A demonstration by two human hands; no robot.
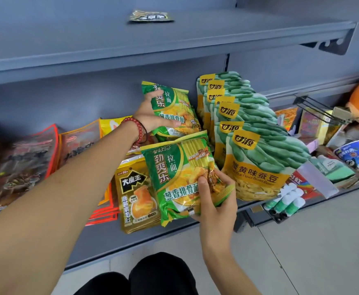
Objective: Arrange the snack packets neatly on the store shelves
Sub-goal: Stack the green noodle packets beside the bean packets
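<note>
Green packets (170, 173) in both hands (216, 209)

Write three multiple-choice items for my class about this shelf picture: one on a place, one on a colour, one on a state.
1. Where does the black packet lie?
A on the floor
B on the top shelf
C on the person's lap

2. What colour is the bracelet by the left hand?
A blue
B red
C white

3. What is the right hand doing?
A hanging idle
B pressing flat on the floor
C gripping the near green packet

Answers: 1 B, it lies alone on the upper board; 2 B, red beads ring the wrist; 3 C, thumb and fingers curl round the packet's lower corner.
</note>
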